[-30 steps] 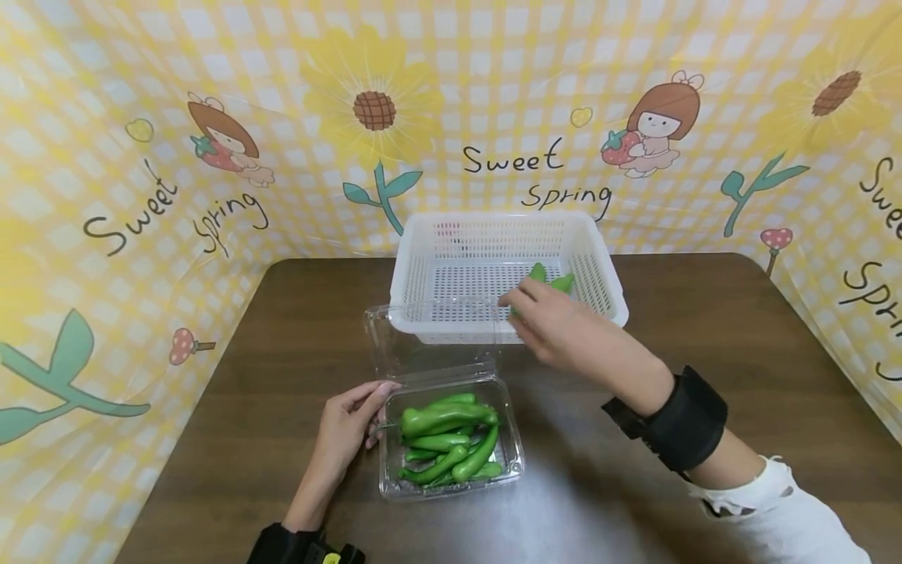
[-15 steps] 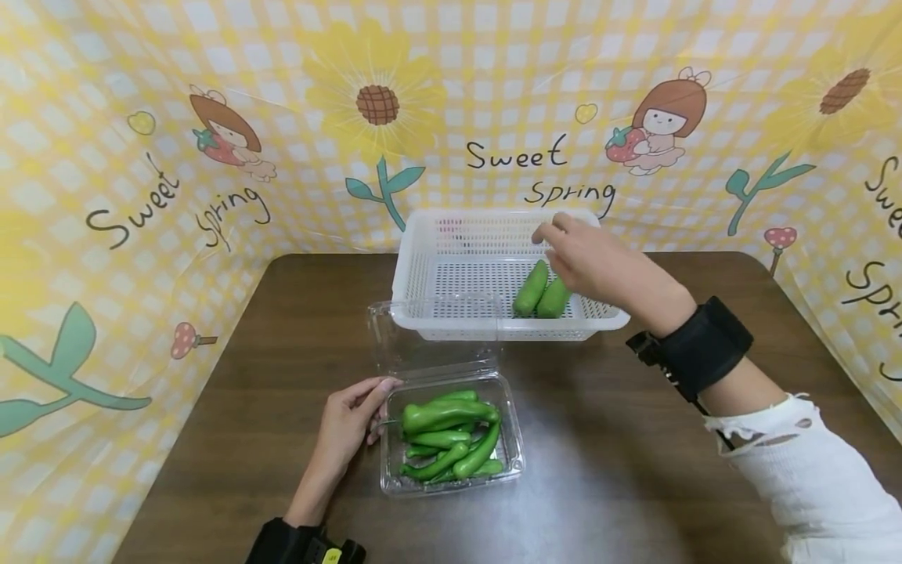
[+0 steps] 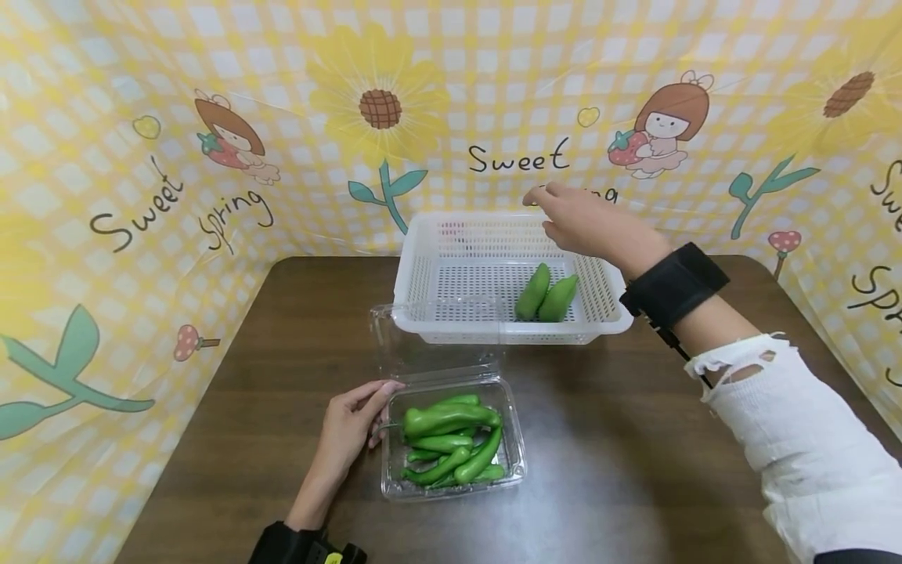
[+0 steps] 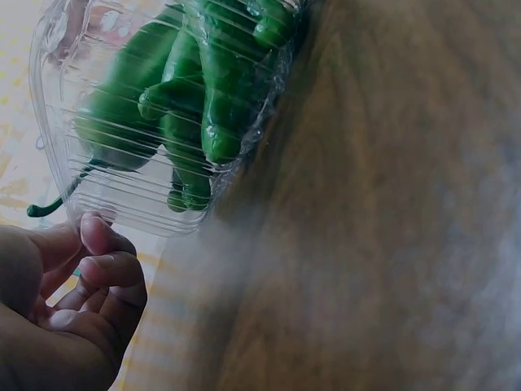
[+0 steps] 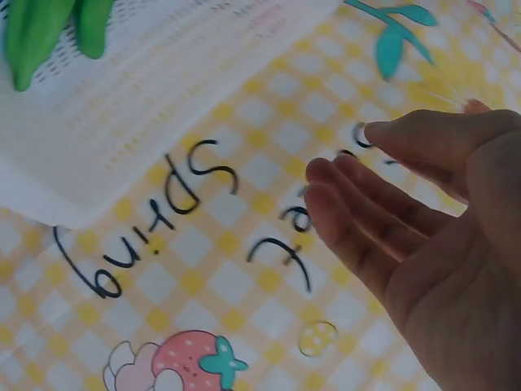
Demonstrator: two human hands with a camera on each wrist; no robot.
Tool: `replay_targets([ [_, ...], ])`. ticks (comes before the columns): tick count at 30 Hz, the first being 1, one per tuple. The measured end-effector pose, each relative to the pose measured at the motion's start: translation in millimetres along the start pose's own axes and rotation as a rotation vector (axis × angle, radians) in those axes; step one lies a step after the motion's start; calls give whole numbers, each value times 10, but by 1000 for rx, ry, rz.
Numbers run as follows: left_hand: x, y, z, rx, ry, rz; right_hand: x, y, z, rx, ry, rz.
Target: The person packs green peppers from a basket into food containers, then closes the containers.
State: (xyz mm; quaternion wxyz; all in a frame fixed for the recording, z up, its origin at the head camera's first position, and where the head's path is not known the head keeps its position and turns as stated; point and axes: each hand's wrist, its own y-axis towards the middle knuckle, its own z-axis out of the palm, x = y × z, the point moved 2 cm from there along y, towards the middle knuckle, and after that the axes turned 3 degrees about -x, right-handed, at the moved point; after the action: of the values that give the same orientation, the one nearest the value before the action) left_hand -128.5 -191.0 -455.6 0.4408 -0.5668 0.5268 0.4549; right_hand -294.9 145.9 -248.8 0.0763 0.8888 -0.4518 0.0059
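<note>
A clear plastic clamshell box (image 3: 513, 462) holds several green peppers (image 3: 447, 439) near the table's front. My left hand (image 3: 352, 419) rests against the box's left side with loosely curled fingers. In the left wrist view those fingers (image 4: 102, 269) sit just beside the box wall (image 4: 122, 204), with peppers (image 4: 187, 90) inside it. Two green peppers (image 3: 546, 294) lie in the white perforated basket (image 3: 437, 333). My right hand (image 3: 567, 219) hovers above the basket's back right rim, fingers straight and empty. In the right wrist view the right hand (image 5: 407, 187) is beyond the basket (image 5: 163, 73) and its peppers (image 5: 49, 24).
The box's clear lid (image 3: 430, 348) stands open between the box and the basket. The brown table (image 3: 634, 439) is ringed by a yellow checked backdrop (image 3: 211, 117) on the left, back and right.
My right hand let go of the peppers in the basket, then rose up and back over the rim. Two peppers now lie in the basket. The left hand stayed put.
</note>
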Motion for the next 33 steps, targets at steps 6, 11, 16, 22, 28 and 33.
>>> replay_targets([
  [6, -4, 7, 6, 9, -9, 15, -107, 174, 176, 122, -47, 7],
  [11, -21, 23, 14, 9, -16, 19, -161, 256, 428, 258, -85, 11],
  [16, -22, 35, 22, 8, -11, 20, -160, 287, 687, 360, -111, -7],
  [22, -26, 40, 32, 5, -7, 8, -141, 276, 909, 465, -148, -3],
  [28, -6, 34, 21, 4, -18, -4, -88, 276, 1110, 519, -175, 10],
  [33, 11, 11, -7, -4, -21, -16, -21, 283, 1234, 505, -207, -35],
])
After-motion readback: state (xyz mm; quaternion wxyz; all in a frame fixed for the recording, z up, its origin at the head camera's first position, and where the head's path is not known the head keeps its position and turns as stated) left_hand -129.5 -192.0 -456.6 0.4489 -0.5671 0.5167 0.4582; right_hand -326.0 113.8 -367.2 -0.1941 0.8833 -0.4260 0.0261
